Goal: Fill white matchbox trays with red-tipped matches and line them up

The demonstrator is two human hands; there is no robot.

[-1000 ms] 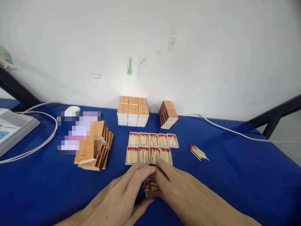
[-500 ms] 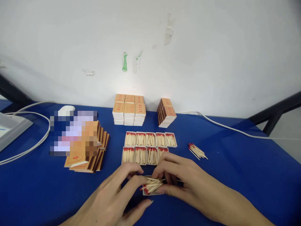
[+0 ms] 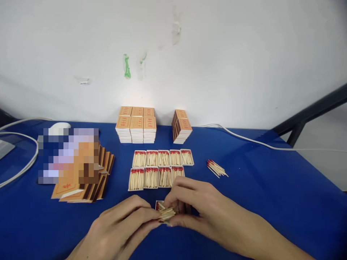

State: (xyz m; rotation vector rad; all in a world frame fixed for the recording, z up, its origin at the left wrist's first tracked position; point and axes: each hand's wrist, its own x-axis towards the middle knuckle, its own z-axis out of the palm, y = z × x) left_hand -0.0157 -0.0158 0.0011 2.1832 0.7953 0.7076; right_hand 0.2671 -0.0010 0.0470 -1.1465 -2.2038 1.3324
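Note:
A loose bundle of matches (image 3: 167,213) lies across a small white matchbox tray (image 3: 159,202) near the front of the blue table. My left hand (image 3: 126,222) has its fingertips and thumb closed on the left ends of the bundle, hiding most of the heads. From the other side, my right hand (image 3: 199,204) pinches the right ends between thumb and fingers, and its curled fingers cover part of the tray. Just beyond my hands, two rows of filled matchbox trays (image 3: 136,179) stand side by side, red heads pointing away from me.
Stacked matchboxes (image 3: 136,123) stand against the wall, with a smaller stack (image 3: 182,126) to their right. A few loose matches (image 3: 217,169) lie at right. On the left are piled matchbox covers (image 3: 92,191), partly blurred out, a white mouse (image 3: 59,127) and cables (image 3: 32,159).
My left thumb and fingers, apart before, have closed on the match ends. The bundle has turned more level in the tray. The whole view has shifted slightly.

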